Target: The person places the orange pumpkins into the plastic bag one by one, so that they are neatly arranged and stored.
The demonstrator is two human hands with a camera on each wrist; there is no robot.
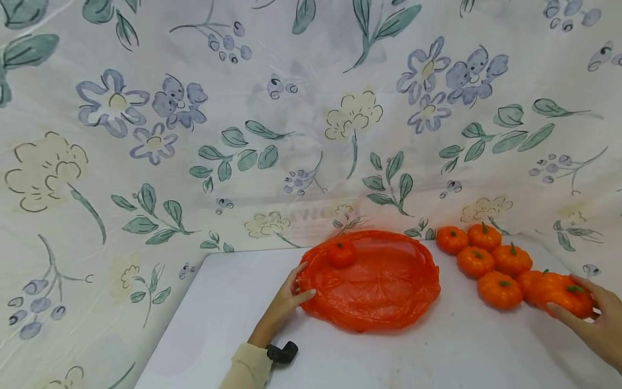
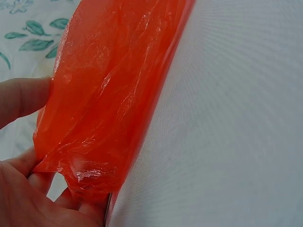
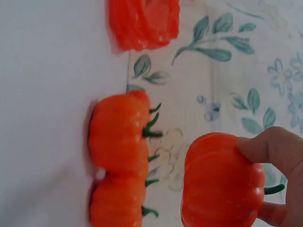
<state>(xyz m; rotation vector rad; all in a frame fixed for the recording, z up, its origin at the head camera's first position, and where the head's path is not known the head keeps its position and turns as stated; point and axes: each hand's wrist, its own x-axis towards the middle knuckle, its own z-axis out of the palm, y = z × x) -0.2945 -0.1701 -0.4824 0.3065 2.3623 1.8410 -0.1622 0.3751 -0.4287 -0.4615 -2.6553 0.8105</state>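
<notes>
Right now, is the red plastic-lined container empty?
No: the head view shows one small round item in the red plastic-lined container, near the left hand.

Passable: white table (image 1: 364, 359) along bottom centre; lane between red plastic-lined container (image 1: 384, 292) and pumpkin cluster (image 1: 511, 260), right of centre, pinching toward the back. Blocked: container's left edge by left hand (image 1: 289, 294); lower right by right hand (image 1: 604, 324) gripping a pumpkin (image 1: 566, 297); floral cloth (image 1: 311, 208) behind.
</notes>
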